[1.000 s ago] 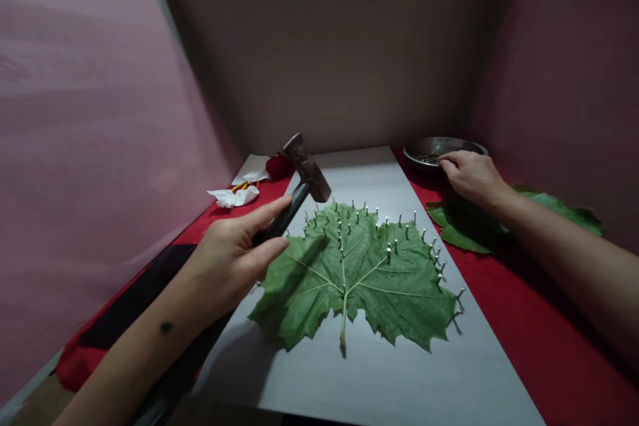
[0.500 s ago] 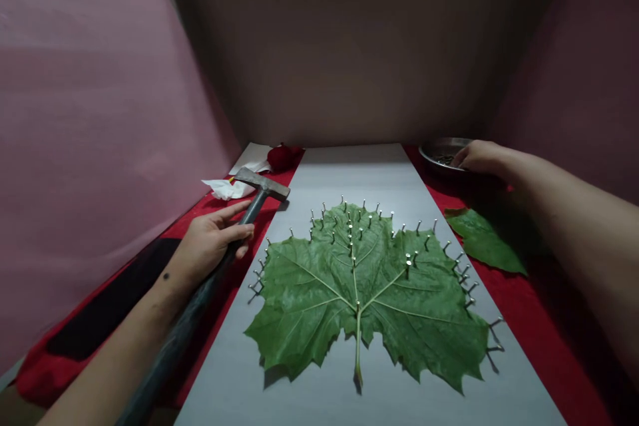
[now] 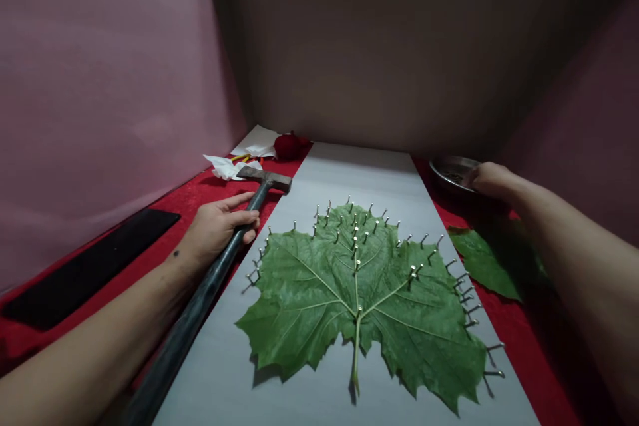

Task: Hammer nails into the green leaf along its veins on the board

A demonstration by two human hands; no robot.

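Left hand (image 3: 212, 229) grips the dark-handled metal hammer (image 3: 213, 279), shifted from over the broad green nail-studded leaf (image 3: 379, 286) to its left; striking appears paused. Right hand (image 3: 492, 181), grip indeterminable, is at the round silver metal bowl (image 3: 439, 174), beyond the leaf's right.

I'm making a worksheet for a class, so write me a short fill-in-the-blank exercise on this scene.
1. The left hand grips a ____.
2. The right hand is at the metal bowl's ____ side, as pictured.
3. The large leaf is coloured ____.
4. The cloth beside the white surface is coloured ____.

Missing words: hammer; right; green; red.
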